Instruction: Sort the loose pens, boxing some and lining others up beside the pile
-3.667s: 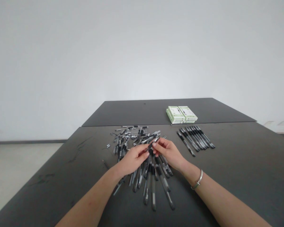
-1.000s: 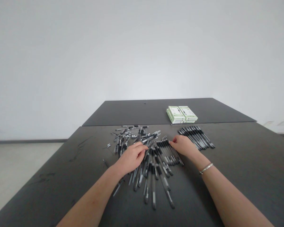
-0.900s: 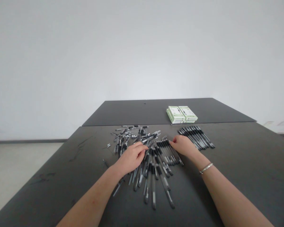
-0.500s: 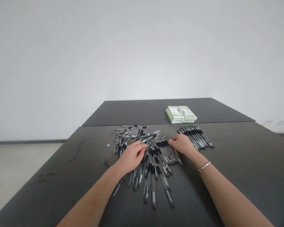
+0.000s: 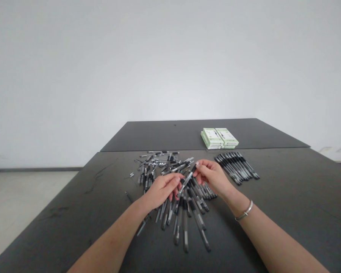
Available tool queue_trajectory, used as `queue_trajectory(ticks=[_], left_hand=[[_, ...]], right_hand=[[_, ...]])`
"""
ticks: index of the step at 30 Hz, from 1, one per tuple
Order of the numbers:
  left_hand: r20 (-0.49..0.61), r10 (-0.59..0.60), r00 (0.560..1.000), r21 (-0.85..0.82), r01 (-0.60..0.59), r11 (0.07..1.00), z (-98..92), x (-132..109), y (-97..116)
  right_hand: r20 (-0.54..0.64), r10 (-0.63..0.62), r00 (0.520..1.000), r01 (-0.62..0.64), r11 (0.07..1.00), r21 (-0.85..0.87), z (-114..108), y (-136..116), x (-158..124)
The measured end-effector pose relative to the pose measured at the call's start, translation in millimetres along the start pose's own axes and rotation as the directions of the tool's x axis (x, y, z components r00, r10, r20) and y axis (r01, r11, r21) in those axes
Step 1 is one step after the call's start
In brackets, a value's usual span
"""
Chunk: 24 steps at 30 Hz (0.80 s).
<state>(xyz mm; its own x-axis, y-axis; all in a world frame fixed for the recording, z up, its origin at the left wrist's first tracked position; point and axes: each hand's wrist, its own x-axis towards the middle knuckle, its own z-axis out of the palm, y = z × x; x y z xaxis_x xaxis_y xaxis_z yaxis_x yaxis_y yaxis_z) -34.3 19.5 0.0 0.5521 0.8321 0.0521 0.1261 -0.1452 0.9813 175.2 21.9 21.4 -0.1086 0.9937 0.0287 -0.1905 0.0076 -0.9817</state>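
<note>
My right hand point(image 5: 211, 175) pinches the upper, dark end of a slim clear pen point(image 5: 186, 181) with a black grip. The pen slants down to the left, above the pile. At its lower end the fingers of my left hand point(image 5: 163, 187) are closed around it; their exact hold is partly hidden. Beneath both hands a loose heap of pens point(image 5: 184, 216) fans out toward me, black grips mixed with clear barrels. A row of similar pens point(image 5: 207, 191) lies partly hidden under my right hand.
To the right, capped-looking pens point(image 5: 237, 167) lie side by side in a slanted row. Stacked green and white boxes point(image 5: 219, 138) stand farther back on the dark table point(image 5: 287, 197). Clear pen parts point(image 5: 160, 157) are scattered behind my left hand. A pale wall rises beyond.
My right hand has picked up a pen from the row and moved left with it. My left hand has shifted slightly right, and its fingers now meet the pen's lower end.
</note>
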Motion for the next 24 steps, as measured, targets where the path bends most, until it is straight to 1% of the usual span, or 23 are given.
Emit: queue_trajectory(ticks=[2,4,7,9,12,15,17,19,22,24], left_hand=[[0.049,-0.019,0.999,0.003,0.019,1.0,1.9,-1.6,3.8],[0.074,-0.028,0.997,0.01,0.028,1.0,3.6,-3.0,7.1],[0.072,-0.03,0.997,-0.01,0.031,0.999,4.0,-3.7,10.3],[0.065,-0.031,0.997,-0.038,0.034,0.999,2.5,-3.3,11.8],[0.041,-0.032,0.999,-0.096,0.036,0.995,-0.7,-2.3,14.2],[0.0,-0.031,1.0,-0.169,0.031,0.985,-3.3,-1.0,16.0],[-0.051,-0.024,0.998,-0.222,0.012,0.975,-5.1,0.3,16.2],[-0.15,-0.008,0.989,-0.265,-0.032,0.964,-7.8,2.2,15.4],[-0.332,-0.003,0.943,-0.292,-0.1,0.951,-13.4,5.2,13.4],[-0.407,-0.011,0.913,-0.295,-0.12,0.948,-16.9,6.5,12.6]], right_hand=[[0.009,-0.01,1.0,0.01,1.0,0.021,3.2,0.9,-1.5],[0.03,-0.014,0.999,0.013,1.0,0.017,5.5,1.3,-2.5],[0.059,-0.031,0.998,0.031,0.999,0.01,6.5,1.0,-3.0],[0.051,-0.057,0.997,0.057,0.998,0.014,4.7,0.5,-2.3],[-0.045,-0.086,0.995,0.086,0.996,0.015,-1.9,0.4,0.7],[-0.146,-0.109,0.983,0.106,0.994,-0.033,-9.8,1.5,4.9],[-0.174,-0.121,0.977,0.107,0.99,-0.088,-13.5,3.1,7.3],[-0.171,-0.127,0.977,0.1,0.982,-0.158,-14.9,5.8,9.1],[-0.116,-0.116,0.986,0.075,0.948,-0.309,-13.3,12.7,9.9],[-0.048,-0.147,0.988,0.11,0.888,-0.446,-10.6,18.4,8.8]])
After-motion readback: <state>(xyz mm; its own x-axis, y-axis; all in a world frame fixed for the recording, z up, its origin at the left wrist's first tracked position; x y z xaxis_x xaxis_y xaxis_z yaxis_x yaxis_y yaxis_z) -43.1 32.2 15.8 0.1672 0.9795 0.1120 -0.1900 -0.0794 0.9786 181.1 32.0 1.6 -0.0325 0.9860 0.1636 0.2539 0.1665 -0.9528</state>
